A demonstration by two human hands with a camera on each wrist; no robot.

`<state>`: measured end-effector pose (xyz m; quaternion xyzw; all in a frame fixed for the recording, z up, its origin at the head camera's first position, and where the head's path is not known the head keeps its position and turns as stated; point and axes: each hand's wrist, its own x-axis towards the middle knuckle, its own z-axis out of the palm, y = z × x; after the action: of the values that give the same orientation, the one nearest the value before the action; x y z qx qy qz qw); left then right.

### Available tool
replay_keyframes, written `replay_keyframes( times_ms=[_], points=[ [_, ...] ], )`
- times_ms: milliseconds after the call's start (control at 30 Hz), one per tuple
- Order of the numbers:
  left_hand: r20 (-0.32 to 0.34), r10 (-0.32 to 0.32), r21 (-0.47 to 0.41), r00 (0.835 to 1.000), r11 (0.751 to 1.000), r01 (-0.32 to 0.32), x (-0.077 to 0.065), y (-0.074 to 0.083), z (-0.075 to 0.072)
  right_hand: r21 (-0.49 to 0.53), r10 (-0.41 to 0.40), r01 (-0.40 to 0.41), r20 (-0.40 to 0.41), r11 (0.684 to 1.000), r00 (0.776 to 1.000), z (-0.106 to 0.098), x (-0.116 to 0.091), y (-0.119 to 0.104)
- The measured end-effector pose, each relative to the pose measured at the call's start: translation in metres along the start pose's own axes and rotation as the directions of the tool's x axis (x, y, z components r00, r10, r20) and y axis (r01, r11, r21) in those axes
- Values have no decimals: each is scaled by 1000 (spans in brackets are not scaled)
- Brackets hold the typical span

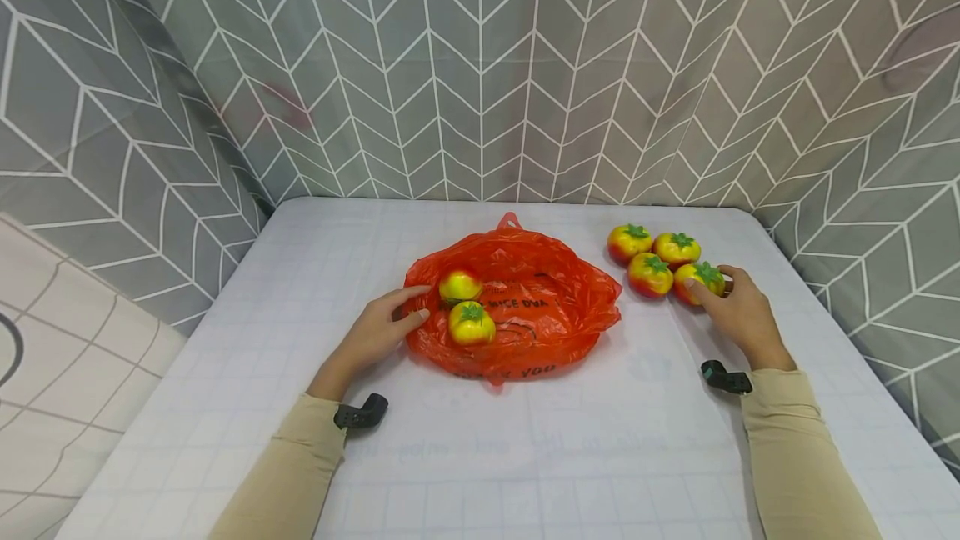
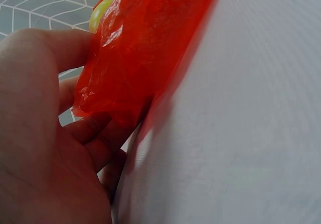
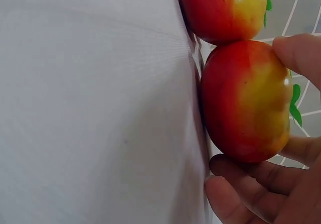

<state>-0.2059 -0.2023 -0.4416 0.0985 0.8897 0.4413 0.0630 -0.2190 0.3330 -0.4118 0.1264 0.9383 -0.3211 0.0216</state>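
Observation:
A red plastic bag (image 1: 555, 332) lies spread with its mouth up, dark print showing inside. Two yellow-and-red tomatoes sit in its left part: one tomato (image 1: 472, 325) shows a green leafy top, the other (image 1: 460, 284) lies behind it. My left hand (image 1: 375, 327) holds the bag's left rim, fingers under the red film (image 2: 145, 43) in the left wrist view. At the right, my right hand (image 1: 746, 319) grips the nearest right tomato (image 1: 693, 280) of a cluster. The right wrist view shows thumb and fingers around this tomato (image 3: 246, 103), which touches a neighbouring tomato (image 3: 220, 10).
Other tomatoes stand close together beside the gripped one: front left (image 1: 649, 275), back left (image 1: 628, 243) and back right (image 1: 677, 248). A white cloth covers the table (image 1: 525, 457). Grey chevron-patterned curtain (image 1: 480, 65) hangs behind the table and along its sides.

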Motion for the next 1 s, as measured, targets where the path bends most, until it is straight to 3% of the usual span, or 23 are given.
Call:
replay_keyframes(
  times_ms=[300, 1000],
  points=[
    [0, -3, -10, 1000, 1000, 3, 0, 1, -1, 10, -1, 1, -24, 1000, 1000, 2, 2, 0],
    [2, -8, -9, 1000, 1000, 8, 1, -1, 1, -15, -39, 40, 41, 999, 998, -3, -4, -3]
  ],
)
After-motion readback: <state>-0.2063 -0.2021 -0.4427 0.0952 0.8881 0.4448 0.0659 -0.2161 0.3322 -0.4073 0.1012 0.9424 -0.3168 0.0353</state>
